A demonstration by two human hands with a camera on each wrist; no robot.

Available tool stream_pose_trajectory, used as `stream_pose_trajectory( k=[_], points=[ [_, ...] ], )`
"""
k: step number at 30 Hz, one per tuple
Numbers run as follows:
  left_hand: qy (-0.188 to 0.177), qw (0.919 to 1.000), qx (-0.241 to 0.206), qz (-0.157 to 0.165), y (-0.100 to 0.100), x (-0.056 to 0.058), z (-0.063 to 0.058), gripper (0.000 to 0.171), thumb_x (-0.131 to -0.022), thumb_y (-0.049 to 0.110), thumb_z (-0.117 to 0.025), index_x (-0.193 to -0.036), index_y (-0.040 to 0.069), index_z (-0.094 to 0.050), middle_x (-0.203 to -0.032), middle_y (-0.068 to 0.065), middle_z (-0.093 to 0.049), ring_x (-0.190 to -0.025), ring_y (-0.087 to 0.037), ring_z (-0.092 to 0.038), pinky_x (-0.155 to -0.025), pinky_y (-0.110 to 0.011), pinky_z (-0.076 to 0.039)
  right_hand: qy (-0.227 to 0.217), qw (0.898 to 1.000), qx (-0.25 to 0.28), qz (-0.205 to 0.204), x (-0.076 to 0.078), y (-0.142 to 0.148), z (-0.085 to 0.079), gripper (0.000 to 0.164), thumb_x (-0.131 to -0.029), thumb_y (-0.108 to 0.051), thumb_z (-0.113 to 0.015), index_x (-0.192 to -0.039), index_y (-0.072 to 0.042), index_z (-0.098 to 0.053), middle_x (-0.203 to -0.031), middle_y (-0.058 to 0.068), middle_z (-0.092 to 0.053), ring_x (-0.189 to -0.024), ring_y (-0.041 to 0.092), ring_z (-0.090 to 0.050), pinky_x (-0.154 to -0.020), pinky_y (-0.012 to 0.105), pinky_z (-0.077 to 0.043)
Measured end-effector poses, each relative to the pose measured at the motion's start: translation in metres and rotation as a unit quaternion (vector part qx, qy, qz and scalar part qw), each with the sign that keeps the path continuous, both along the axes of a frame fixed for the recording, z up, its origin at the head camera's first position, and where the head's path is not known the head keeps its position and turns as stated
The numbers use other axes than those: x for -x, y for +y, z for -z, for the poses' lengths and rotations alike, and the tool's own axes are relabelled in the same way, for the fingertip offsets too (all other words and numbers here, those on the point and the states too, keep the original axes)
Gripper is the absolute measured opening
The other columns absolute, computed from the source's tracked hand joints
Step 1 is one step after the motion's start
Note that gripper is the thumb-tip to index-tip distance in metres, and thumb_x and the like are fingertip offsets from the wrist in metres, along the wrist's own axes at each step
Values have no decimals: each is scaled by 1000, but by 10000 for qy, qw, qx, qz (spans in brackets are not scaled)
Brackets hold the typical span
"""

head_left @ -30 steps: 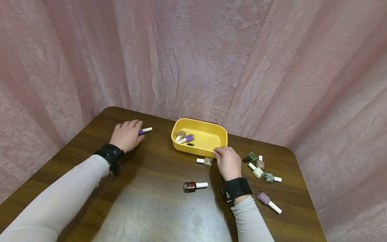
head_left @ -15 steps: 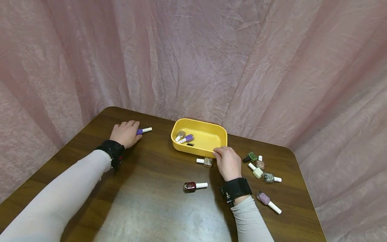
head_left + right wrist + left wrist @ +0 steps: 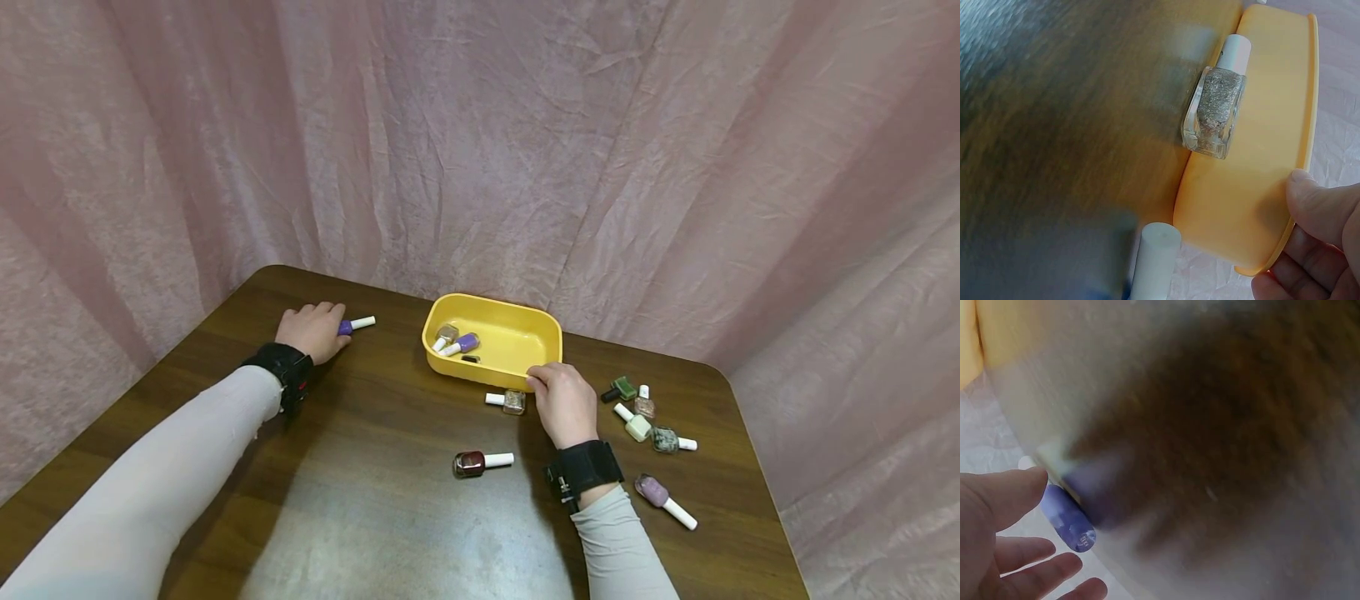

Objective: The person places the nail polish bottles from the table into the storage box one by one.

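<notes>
My left hand [image 3: 310, 332] is at the table's far left, beside a purple nail polish bottle [image 3: 346, 327] that lies with its white cap pointing right. In the left wrist view, the thumb tip overlaps the neck of that purple bottle [image 3: 1067, 519], and the other visible fingers are spread loosely below it. My right hand [image 3: 566, 404] pinches the near right rim of a yellow plastic bin [image 3: 517, 342], thumb on the outer side. Inside the bin lie a glittery bottle [image 3: 447, 333], a purple bottle [image 3: 467, 342] and a small black piece [image 3: 471, 359].
A silver glitter bottle [image 3: 514, 402] lies against the bin's front. Nearer is a dark red bottle [image 3: 470, 464]. Right of my right hand lie green [image 3: 623, 387], pale green [image 3: 638, 427], speckled [image 3: 664, 440] and mauve [image 3: 652, 490] bottles, among others. Pink curtains [image 3: 480, 150] hang behind the table.
My left hand has drawn slightly left, uncovering more of the purple bottle, which stays in place. My right hand keeps its hold on the bin's rim.
</notes>
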State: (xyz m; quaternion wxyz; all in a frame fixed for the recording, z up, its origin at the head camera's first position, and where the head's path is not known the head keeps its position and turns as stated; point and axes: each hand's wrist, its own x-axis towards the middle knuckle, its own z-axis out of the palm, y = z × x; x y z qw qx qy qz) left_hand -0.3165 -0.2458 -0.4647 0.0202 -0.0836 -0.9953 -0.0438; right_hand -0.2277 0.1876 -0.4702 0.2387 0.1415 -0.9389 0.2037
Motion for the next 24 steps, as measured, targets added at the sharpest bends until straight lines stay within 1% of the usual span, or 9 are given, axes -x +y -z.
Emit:
stream_pose_trajectory(
  k=[6,10,17,24],
  points=[
    [-108,9999,68,33,0,1,-1,62,-103,27,-79,-149,-8,-57,-141,-30,-65,-124,-51,-63,-101,-72,-48,-2,10000,-8,-4,0,0,0,8,-97,-13,-86,-104,-11,-86,-97,5,-79,-98,31,-74,-77,52,-61],
    [-155,9998,95,37,-1,3,2,59,-102,26,-79,-146,-9,-59,-137,-30,-67,-122,-50,-64,-100,-71,-48,-3,10000,-23,3,1,0,1,8,-97,-13,-86,-104,-11,-86,-97,5,-79,-98,31,-74,-77,52,-61],
    [-59,9998,175,114,-3,8,9,47,-101,25,-81,-133,-6,-68,-120,-26,-72,-111,-47,-68,-94,-68,-51,30,10000,40,14,1,0,2,6,-96,-14,-86,-102,-12,-86,-98,4,-80,-99,31,-75,-77,52,-61],
    [-3,9997,203,141,-1,9,8,41,-100,24,-82,-127,-5,-71,-114,-24,-72,-107,-46,-69,-92,-67,-51,34,10000,35,-3,2,-1,2,6,-96,-12,-86,-102,-11,-86,-98,5,-80,-99,31,-75,-77,52,-61]
  ],
)
